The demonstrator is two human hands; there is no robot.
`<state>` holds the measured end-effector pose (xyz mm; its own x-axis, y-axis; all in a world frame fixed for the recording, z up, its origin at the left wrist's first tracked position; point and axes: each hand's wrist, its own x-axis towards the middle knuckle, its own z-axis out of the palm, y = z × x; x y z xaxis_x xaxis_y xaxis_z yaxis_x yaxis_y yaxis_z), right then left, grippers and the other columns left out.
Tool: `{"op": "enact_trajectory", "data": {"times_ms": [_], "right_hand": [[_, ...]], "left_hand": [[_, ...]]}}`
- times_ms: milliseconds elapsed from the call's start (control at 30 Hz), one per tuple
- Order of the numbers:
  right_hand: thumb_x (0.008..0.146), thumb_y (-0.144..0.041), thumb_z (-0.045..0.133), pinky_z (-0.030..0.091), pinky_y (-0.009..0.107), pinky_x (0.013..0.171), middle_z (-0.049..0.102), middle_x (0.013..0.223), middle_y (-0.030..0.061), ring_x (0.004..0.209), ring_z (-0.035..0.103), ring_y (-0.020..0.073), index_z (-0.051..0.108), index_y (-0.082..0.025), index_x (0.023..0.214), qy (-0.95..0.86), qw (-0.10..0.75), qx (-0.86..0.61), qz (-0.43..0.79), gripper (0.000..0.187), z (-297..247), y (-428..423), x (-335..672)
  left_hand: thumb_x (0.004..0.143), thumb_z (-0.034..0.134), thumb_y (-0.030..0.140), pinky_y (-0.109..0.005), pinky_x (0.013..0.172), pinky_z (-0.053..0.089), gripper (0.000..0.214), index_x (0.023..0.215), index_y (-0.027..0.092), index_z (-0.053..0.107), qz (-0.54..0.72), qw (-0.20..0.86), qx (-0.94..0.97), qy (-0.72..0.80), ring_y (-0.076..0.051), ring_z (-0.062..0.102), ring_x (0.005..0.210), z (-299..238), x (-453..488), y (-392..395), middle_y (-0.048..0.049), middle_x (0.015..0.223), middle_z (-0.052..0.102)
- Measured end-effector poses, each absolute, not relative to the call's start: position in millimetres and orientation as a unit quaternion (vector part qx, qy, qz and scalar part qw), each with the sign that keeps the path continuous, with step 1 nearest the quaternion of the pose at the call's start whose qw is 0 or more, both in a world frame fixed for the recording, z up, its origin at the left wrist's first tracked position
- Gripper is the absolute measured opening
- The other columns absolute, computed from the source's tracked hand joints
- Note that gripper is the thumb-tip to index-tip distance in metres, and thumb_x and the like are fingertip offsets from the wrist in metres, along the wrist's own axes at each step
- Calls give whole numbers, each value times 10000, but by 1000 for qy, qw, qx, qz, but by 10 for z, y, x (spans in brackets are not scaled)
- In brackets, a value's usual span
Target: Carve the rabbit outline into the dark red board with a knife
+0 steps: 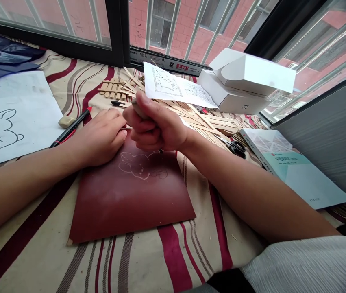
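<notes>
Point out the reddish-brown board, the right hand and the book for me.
Reddish-brown board point(130, 207): head view, the bare lower part of its upper face.
Right hand point(160, 126): head view, the middle of the closed fist.
Book point(308, 179): head view, its front cover.

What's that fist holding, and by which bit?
The right hand grips a tool by its handle, mostly hidden in the fist; what kind isn't clear. The left hand rests on the reddish-brown board.
</notes>
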<state>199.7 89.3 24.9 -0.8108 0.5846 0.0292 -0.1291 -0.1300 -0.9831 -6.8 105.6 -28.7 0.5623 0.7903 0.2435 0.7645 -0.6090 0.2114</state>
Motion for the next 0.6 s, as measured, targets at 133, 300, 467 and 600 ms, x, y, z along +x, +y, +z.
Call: {"op": "enact_trajectory", "data": {"times_ms": [133,300,467,600], "right_hand": [[1116,-626,467,227,144,355,192,553,-90,463,141,41,346,-236,630,-620,332,-155,694,635,189,853,1959],[1069,-624,580,221,162,377,226,587,-82,459,220,34,326,-229,615,-585,484,-228,609,653,166,769,1824],[1065,-594,581,239,173,394,275,569,-79,453,294,36,309,-226,613,-501,566,-350,554,643,152,874,1776],[1085,-614,529,165,204,369,230,517,-101,404,200,45,317,-236,639,-446,562,-404,567,622,136,927,1810]], "left_hand": [[1040,304,320,-564,1134,463,392,1161,159,642,149,34,884,442,-340,554,1224,-271,-57,1046,-177,1288,627],[1050,300,326,-556,1159,450,402,1209,167,633,161,28,884,439,-334,553,1258,-281,-66,1040,-162,1300,621],[1025,301,366,-548,1113,471,398,1129,197,645,151,32,879,450,-344,579,1205,-253,-56,1049,-151,1196,634],[1012,307,381,-574,1107,478,416,1131,185,653,156,38,878,450,-352,589,1201,-242,-44,1051,-156,1207,641]]}}
